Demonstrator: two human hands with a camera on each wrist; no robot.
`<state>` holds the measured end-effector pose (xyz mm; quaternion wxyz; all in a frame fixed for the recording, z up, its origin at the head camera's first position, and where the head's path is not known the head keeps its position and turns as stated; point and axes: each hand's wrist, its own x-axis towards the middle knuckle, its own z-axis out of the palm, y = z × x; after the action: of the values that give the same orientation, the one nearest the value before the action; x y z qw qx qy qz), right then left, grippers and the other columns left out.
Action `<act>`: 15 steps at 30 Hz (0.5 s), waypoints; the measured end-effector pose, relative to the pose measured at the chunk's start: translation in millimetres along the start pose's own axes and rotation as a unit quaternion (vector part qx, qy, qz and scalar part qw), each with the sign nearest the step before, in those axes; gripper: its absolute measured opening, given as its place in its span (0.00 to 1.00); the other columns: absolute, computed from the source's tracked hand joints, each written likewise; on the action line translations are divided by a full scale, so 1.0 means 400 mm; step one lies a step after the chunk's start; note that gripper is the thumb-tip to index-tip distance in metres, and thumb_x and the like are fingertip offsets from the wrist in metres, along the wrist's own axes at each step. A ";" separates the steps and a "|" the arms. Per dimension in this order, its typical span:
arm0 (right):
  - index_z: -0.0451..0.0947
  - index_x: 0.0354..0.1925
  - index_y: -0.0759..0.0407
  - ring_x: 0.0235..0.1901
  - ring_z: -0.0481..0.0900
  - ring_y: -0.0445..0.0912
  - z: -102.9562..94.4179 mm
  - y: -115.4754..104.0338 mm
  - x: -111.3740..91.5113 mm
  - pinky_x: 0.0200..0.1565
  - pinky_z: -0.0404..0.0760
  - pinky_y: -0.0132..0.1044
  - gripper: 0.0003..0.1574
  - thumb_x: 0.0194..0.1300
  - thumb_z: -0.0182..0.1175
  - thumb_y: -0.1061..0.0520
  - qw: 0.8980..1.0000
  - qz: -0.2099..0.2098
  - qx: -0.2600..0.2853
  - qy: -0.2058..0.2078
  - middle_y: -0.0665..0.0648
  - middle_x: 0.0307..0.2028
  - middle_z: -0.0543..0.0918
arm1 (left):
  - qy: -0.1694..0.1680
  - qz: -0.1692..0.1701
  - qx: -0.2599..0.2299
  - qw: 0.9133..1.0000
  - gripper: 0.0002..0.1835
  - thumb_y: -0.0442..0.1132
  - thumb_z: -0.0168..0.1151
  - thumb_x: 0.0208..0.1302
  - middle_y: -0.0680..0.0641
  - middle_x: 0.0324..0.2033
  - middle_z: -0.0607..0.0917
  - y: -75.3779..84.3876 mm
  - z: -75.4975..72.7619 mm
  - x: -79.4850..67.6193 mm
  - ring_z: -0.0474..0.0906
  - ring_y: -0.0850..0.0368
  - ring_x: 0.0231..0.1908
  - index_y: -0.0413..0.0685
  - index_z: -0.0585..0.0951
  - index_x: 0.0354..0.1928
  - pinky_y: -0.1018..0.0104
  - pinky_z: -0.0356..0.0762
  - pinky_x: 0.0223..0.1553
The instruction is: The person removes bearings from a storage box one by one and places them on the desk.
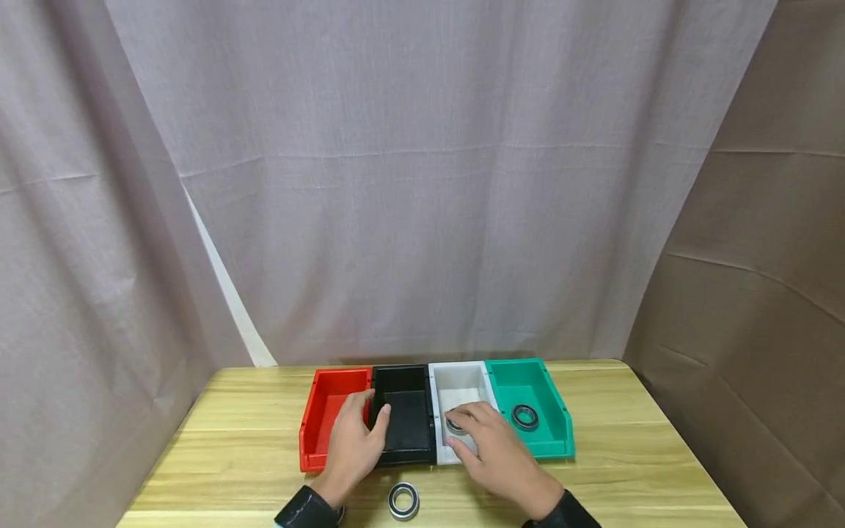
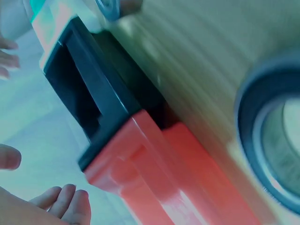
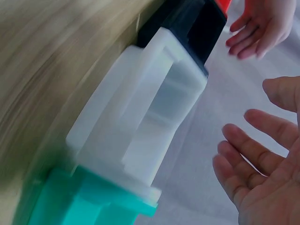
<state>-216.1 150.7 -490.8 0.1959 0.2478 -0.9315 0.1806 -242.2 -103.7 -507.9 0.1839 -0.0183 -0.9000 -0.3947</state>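
My left hand (image 1: 355,441) hovers over the red bin (image 1: 309,433) and the edge of the black bin (image 1: 404,425), thumb apart from the fingers and nothing between them. Above the white bin (image 1: 461,372) is my right hand (image 1: 496,453); its loosely bent fingers (image 3: 255,154) hold nothing in the right wrist view. A ring-shaped ball bearing (image 1: 454,426) lies in the white bin, partly covered by that hand. Another bearing (image 1: 525,428) lies flat in the green bin (image 1: 560,440). On the table in front of the black bin lies a third bearing (image 1: 394,511).
The four bins stand side by side on a wooden table (image 1: 634,455). Close to the left wrist camera is a large bearing (image 2: 251,98); in the head view a dark ring edge (image 1: 340,515) peeks out beside the left sleeve. Grey curtains (image 1: 422,220) hang behind the table.
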 end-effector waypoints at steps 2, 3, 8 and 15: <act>0.86 0.60 0.51 0.57 0.82 0.46 -0.002 0.014 -0.005 0.58 0.85 0.46 0.22 0.70 0.71 0.49 1.000 0.009 -0.005 0.016 0.48 0.53 0.88 | -0.007 0.005 -0.004 1.000 0.24 0.46 0.69 0.71 0.43 0.59 0.86 0.009 -0.004 -0.019 0.84 0.44 0.60 0.42 0.82 0.64 0.43 0.81 0.65; 0.86 0.60 0.51 0.58 0.82 0.46 -0.004 0.022 -0.007 0.58 0.85 0.47 0.22 0.70 0.71 0.49 1.000 0.012 -0.005 0.023 0.49 0.53 0.88 | -0.011 0.005 -0.006 1.000 0.24 0.46 0.69 0.71 0.43 0.59 0.86 0.012 -0.006 -0.028 0.84 0.45 0.60 0.43 0.82 0.64 0.44 0.81 0.65; 0.86 0.60 0.52 0.57 0.83 0.49 -0.014 0.049 -0.012 0.59 0.85 0.49 0.23 0.70 0.71 0.50 0.999 0.020 -0.009 0.046 0.52 0.53 0.88 | -0.020 0.026 -0.012 0.999 0.22 0.46 0.69 0.71 0.46 0.57 0.87 0.024 -0.009 -0.062 0.84 0.46 0.59 0.44 0.83 0.63 0.44 0.81 0.65; 0.87 0.58 0.55 0.58 0.83 0.51 -0.017 0.053 -0.014 0.59 0.85 0.51 0.21 0.69 0.72 0.51 0.998 0.031 -0.011 0.055 0.53 0.53 0.89 | -0.041 0.027 -0.019 0.999 0.23 0.47 0.68 0.72 0.46 0.58 0.87 0.031 -0.013 -0.081 0.84 0.46 0.60 0.43 0.83 0.63 0.43 0.81 0.65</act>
<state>-220.7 173.1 -492.5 0.2441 0.2062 -0.9284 0.1896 -208.2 -95.3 -507.0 0.1565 -0.0622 -0.8984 -0.4056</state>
